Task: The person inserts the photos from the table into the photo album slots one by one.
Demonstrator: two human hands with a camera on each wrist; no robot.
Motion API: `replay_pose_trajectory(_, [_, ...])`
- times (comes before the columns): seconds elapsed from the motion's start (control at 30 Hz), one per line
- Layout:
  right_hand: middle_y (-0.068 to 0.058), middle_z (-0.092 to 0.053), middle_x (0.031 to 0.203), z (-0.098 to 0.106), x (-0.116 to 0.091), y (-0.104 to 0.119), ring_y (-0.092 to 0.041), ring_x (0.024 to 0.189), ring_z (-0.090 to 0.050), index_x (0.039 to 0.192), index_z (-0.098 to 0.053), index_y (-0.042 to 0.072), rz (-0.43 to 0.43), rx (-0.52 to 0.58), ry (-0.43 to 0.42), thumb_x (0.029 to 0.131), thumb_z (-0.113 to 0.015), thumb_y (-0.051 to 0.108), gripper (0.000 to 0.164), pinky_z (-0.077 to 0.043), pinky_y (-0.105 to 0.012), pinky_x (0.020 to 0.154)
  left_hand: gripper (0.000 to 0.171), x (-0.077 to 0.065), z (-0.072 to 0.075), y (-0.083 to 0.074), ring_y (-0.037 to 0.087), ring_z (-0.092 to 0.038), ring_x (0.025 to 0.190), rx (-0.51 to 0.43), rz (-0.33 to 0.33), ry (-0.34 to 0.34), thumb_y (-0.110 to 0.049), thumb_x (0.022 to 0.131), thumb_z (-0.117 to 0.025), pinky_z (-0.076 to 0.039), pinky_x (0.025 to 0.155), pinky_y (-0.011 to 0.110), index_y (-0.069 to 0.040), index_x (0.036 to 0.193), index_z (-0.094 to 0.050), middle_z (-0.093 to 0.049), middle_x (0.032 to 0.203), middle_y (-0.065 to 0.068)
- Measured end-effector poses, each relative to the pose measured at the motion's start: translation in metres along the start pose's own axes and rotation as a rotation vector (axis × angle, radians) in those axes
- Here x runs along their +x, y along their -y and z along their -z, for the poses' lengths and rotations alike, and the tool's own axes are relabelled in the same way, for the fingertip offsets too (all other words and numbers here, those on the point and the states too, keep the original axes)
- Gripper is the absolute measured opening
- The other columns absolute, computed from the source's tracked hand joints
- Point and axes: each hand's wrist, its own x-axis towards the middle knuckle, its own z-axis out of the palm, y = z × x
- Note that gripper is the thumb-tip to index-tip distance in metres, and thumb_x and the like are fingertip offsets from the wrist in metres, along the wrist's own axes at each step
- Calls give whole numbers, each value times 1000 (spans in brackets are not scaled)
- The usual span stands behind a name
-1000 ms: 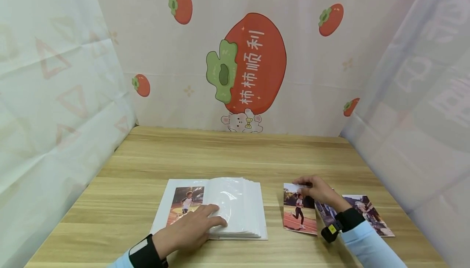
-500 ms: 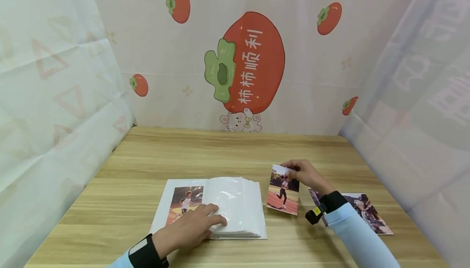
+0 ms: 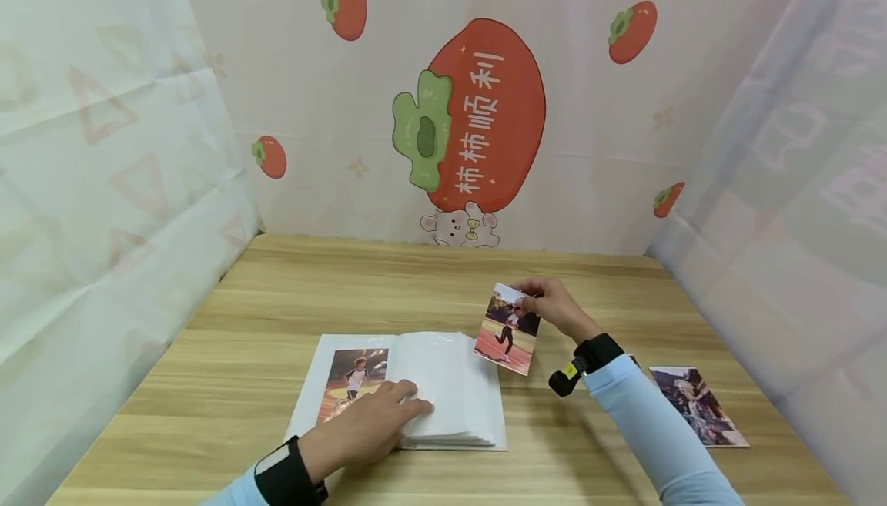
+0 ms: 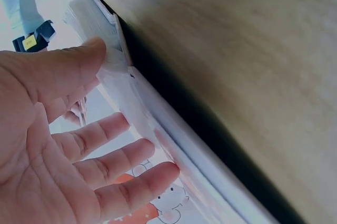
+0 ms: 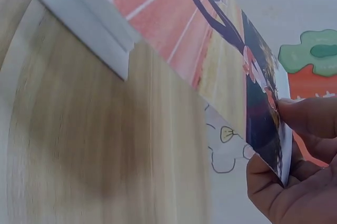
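An open photo album [image 3: 450, 383] lies on the table, its left page showing a photo of a child running [image 3: 356, 373] under a clear sleeve. My left hand [image 3: 367, 425] rests across the album's middle, fingers extended onto the pages; in the left wrist view the fingers [image 4: 126, 163] touch the album with nothing gripped. My right hand [image 3: 557, 307] pinches the top right corner of a photo print [image 3: 509, 329] of a runner on a red track. That print is raised and tilted, its lower left part over the album's right edge. In the right wrist view the thumb [image 5: 310, 116] presses its face.
Another photo [image 3: 700, 406] lies at the right of the wooden table [image 3: 416, 283], with a sliver of one more showing beside the right sleeve [image 3: 658, 421]. A printed cloth wall [image 3: 333, 90] stands behind the table, and cloth sides rise left and right.
My right hand has lifted the runner photo off the table and carried it left and away from me, up to the album's right edge. My left hand stays on the album.
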Motion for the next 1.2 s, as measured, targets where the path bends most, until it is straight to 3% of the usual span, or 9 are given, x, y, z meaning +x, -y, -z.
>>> replay_pose_trajectory(0.13, [-17,-57,97,-7,5,0,-22,79,-56,116,-55,-7,-44,88,-41,90,-56,-1,27,-50,-30,66,41,1,0,-1,18,-48,89,23,-8,6,-11,80,-69,-45,72,30,-17,119,-60,-48,116,8])
replay_pose_trajectory(0.4, [-18,-52,103,-20,16,4,-22,83,-55,116,-48,-7,-146,281,-130,90,-49,-2,26,-49,-30,66,41,4,1,-3,27,-49,98,17,11,26,-7,80,-63,-45,72,33,-18,120,-56,-43,136,17])
replay_pose_trajectory(0.6, [-21,-48,109,-32,25,5,-26,88,-54,116,-41,-6,-172,329,-130,92,-46,0,25,-48,-33,67,39,4,1,-1,22,-47,92,23,-12,22,-8,81,-64,-43,72,30,-18,118,-56,-49,132,11])
replay_pose_trajectory(0.83, [-25,-53,105,-47,31,5,-27,81,-61,111,-42,-5,-166,362,-120,95,-43,3,18,-52,-43,69,40,5,-1,0,21,-47,92,48,-17,5,-11,79,-66,-43,74,31,-21,116,-57,-51,128,5])
replay_pose_trajectory(1.03, [-23,-47,106,-58,34,3,-26,79,-59,116,-33,-1,-211,460,-123,98,-41,7,22,-53,-33,64,40,4,-3,0,22,-49,94,62,-17,-10,-13,79,-67,-42,78,32,-20,117,-57,-53,126,5])
replay_pose_trajectory(1.2, [-23,-46,108,-63,34,3,-25,79,-56,125,-32,1,-256,530,-157,94,-43,-2,33,-53,-30,66,40,3,-4,0,21,-49,93,66,-34,-19,-15,79,-69,-42,78,31,-19,117,-58,-54,125,5])
